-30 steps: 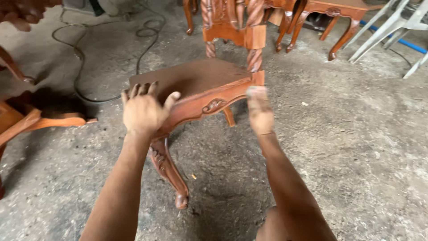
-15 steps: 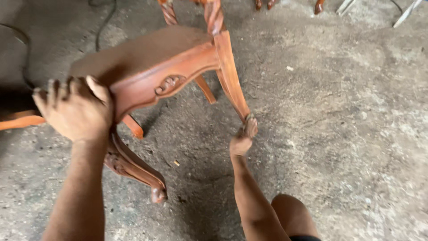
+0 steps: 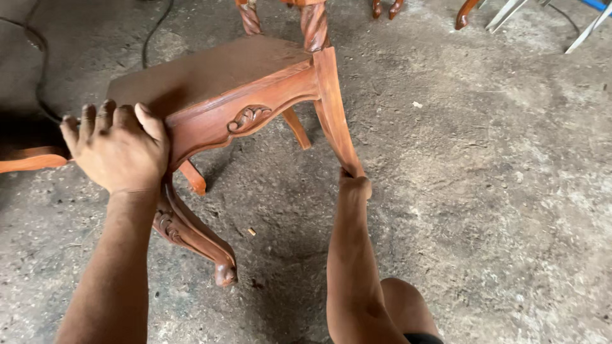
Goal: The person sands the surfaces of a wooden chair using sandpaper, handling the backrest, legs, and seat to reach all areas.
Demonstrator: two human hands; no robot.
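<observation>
- A carved wooden chair (image 3: 217, 89) in a reddish-brown finish is seen from above, standing on a rough grey concrete floor (image 3: 484, 191).
- The front corner of the seat is covered by the left hand (image 3: 118, 146); the palm is pressed flat on the wood, the fingers are spread over the seat edge and the thumb is laid against the carved front rail (image 3: 248, 118).
- No closed grasp is shown by the left hand: it is open and draped over the corner rather than clenched.
- The lower end of the rear leg (image 3: 335, 114) on the right is gripped by the right hand (image 3: 355, 186); the fingers are curled round the foot of the leg, close to the floor.
- How tightly the right hand is closed cannot be told, since the fingers are hidden behind the leg and the wrist.
- A curved front leg (image 3: 191, 232) with a scrolled foot is seen below the left forearm, its foot resting on the floor.
- 2 twisted back posts (image 3: 312, 25) rise at the top edge of the view.
- A black cable (image 3: 38, 70) is laid on the floor to the left of the chair.
- Another piece of reddish wood (image 3: 29, 159) is partly seen at the left edge, behind the left hand.
- Feet of other furniture (image 3: 386, 7) are visible along the top edge.
- A bare knee (image 3: 408, 306) is seen beside the right forearm.
</observation>
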